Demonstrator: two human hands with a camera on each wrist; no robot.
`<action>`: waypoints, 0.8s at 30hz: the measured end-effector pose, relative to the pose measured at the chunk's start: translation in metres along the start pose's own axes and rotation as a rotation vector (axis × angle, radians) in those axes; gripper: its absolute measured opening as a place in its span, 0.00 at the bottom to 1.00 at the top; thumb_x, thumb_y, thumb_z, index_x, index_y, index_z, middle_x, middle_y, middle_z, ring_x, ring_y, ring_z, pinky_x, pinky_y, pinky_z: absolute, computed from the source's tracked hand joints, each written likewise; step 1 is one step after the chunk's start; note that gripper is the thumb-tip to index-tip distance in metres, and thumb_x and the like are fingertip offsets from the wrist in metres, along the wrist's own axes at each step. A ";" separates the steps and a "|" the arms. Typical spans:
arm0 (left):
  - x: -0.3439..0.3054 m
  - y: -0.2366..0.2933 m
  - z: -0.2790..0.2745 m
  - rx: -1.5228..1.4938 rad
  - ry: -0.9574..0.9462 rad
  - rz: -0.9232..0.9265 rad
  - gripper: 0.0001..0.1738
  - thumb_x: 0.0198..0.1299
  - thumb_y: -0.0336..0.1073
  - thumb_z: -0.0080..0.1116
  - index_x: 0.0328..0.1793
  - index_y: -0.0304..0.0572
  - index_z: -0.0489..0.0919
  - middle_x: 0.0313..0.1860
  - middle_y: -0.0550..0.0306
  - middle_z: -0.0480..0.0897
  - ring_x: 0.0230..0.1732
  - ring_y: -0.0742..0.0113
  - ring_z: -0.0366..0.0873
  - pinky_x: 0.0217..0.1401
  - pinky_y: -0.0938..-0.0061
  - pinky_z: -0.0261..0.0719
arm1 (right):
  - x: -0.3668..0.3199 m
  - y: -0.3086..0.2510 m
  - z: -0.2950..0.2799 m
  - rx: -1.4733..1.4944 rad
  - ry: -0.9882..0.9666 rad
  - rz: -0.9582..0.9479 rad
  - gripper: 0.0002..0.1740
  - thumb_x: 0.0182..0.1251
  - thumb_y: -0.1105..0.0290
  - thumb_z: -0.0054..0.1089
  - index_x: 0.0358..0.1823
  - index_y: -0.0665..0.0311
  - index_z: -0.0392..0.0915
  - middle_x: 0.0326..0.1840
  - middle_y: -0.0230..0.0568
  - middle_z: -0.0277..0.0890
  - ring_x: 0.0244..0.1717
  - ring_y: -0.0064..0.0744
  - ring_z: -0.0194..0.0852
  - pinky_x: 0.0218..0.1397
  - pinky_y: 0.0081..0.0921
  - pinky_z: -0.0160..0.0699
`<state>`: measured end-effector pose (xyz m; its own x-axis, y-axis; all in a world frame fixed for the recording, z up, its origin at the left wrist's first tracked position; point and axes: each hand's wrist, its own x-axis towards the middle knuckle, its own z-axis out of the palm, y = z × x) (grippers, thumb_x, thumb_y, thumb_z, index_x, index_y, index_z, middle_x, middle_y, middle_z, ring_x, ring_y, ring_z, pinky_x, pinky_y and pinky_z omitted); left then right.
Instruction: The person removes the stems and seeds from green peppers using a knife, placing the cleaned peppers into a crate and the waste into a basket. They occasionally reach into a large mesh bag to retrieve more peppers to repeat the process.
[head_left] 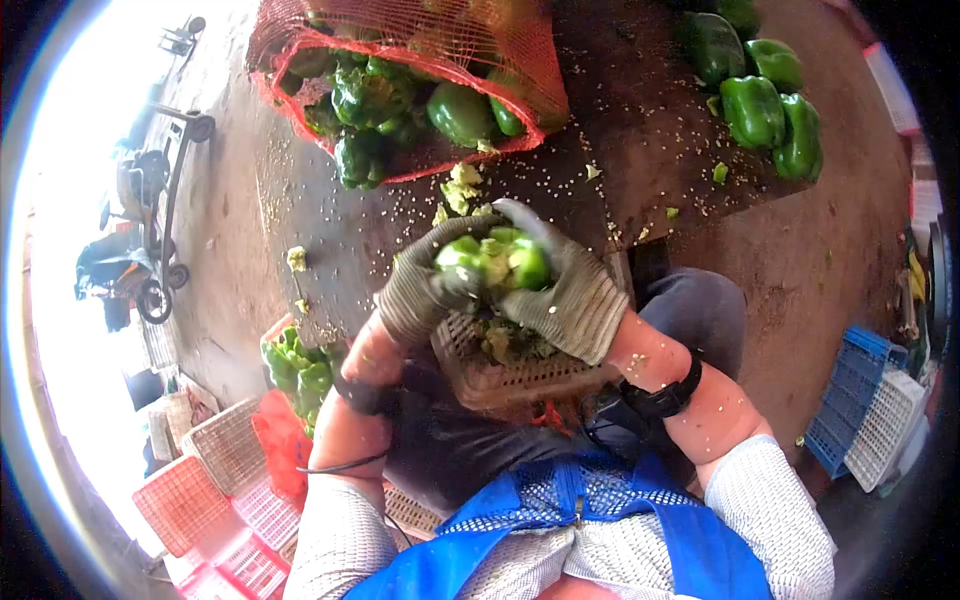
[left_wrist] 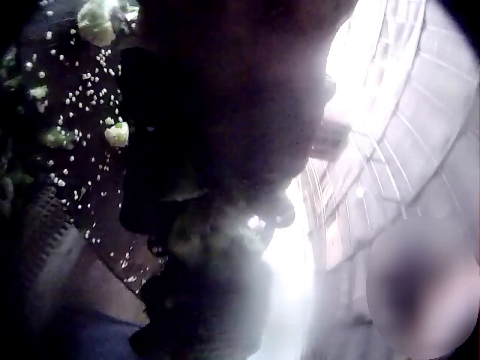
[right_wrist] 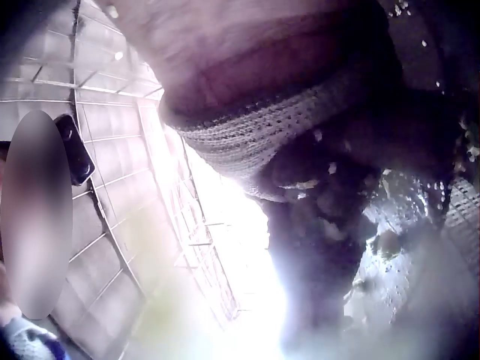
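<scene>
Both hands wear grey-green knit gloves and meet over a basket [head_left: 520,388] between the knees. My left hand [head_left: 422,272] grips one side of a green bell pepper [head_left: 528,266], fingers curled round it. The right hand [head_left: 578,302] holds its other side. Pale inner flesh shows in the middle of the pepper. A blurred pale-grey curved shape [head_left: 520,214] stands at the right hand's fingertips; I cannot tell what it is. Pepper scraps lie in the basket. In both wrist views the hands are mostly in shadow, and the right glove's cuff [right_wrist: 247,139] shows.
Ahead, a red mesh sack [head_left: 545,75] of green peppers lies open on a dark board [head_left: 590,200] strewn with seeds and pale cores [head_left: 462,188]. More peppers [head_left: 752,112] sit at the far right. Crates [head_left: 228,445] stand at left, others [head_left: 855,405] at right. A wheeled cart [head_left: 165,215] is farther left.
</scene>
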<state>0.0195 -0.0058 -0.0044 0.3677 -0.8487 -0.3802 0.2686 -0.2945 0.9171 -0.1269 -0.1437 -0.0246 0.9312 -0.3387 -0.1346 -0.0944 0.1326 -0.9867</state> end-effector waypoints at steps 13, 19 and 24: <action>-0.004 0.008 -0.047 -0.200 -0.097 0.039 0.40 0.56 0.60 0.65 0.64 0.35 0.73 0.56 0.53 0.79 0.56 0.68 0.76 0.61 0.72 0.75 | 0.004 -0.030 -0.003 0.422 -0.072 0.379 0.32 0.52 0.62 0.65 0.59 0.67 0.72 0.32 0.36 0.79 0.17 0.16 0.69 0.18 0.12 0.66; 0.013 -0.019 -0.076 0.263 0.327 0.198 0.34 0.59 0.29 0.64 0.71 0.40 0.65 0.56 0.55 0.78 0.55 0.67 0.76 0.58 0.74 0.77 | 0.000 -0.028 -0.023 0.520 -0.059 0.402 0.51 0.51 0.63 0.67 0.75 0.52 0.46 0.44 0.41 0.77 0.29 0.27 0.77 0.20 0.17 0.74; -0.002 0.021 -0.047 0.821 0.466 0.781 0.55 0.35 0.45 0.81 0.72 0.37 0.66 0.72 0.36 0.64 0.75 0.40 0.56 0.77 0.56 0.57 | -0.001 -0.016 -0.002 0.400 0.118 0.287 0.29 0.60 0.61 0.63 0.62 0.61 0.69 0.45 0.35 0.77 0.34 0.27 0.78 0.28 0.23 0.80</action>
<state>0.0665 0.0103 0.0099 0.5072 -0.7328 0.4536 -0.7459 -0.1095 0.6570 -0.1267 -0.1473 -0.0087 0.8391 -0.3366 -0.4273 -0.1767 0.5743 -0.7993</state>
